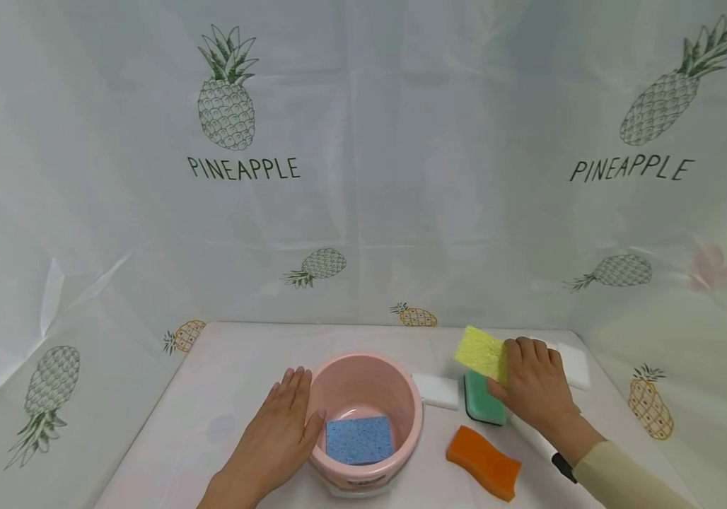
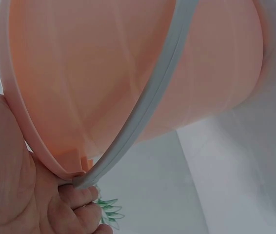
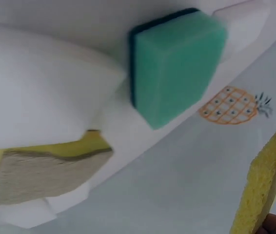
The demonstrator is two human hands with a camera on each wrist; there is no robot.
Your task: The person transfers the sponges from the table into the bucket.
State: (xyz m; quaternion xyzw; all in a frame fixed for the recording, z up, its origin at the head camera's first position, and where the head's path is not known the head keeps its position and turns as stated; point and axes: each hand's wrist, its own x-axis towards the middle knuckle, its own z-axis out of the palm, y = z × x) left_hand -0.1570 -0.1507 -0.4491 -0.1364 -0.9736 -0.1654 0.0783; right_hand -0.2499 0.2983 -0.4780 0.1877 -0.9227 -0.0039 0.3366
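A pink bucket [image 1: 411, 444] stands on the table with a blue sponge [image 1: 360, 440] lying inside. Against its left rim rests my left hand [image 1: 277, 431], fingers extended; the left wrist view shows the palm side by the rim, with fingertips near the end of the grey handle [image 2: 143, 109]. My right hand [image 1: 534, 385] pinches a yellow sponge [image 1: 481, 352] between thumb and fingers, raised over the table right of the bucket. Below it lies a green sponge [image 1: 484, 399] with a dark underside. Nearer to me is a wavy orange sponge [image 1: 484, 463].
White sponges lie beside the bucket [image 1: 437, 391] and at the far right corner [image 1: 573, 366]. A white object with a black part [image 1: 563, 467] sits partly under the right forearm. In the right wrist view, another sponge, yellow and beige [image 3: 50, 175], shows. Pineapple-print sheeting [image 1: 376, 177] surrounds the table.
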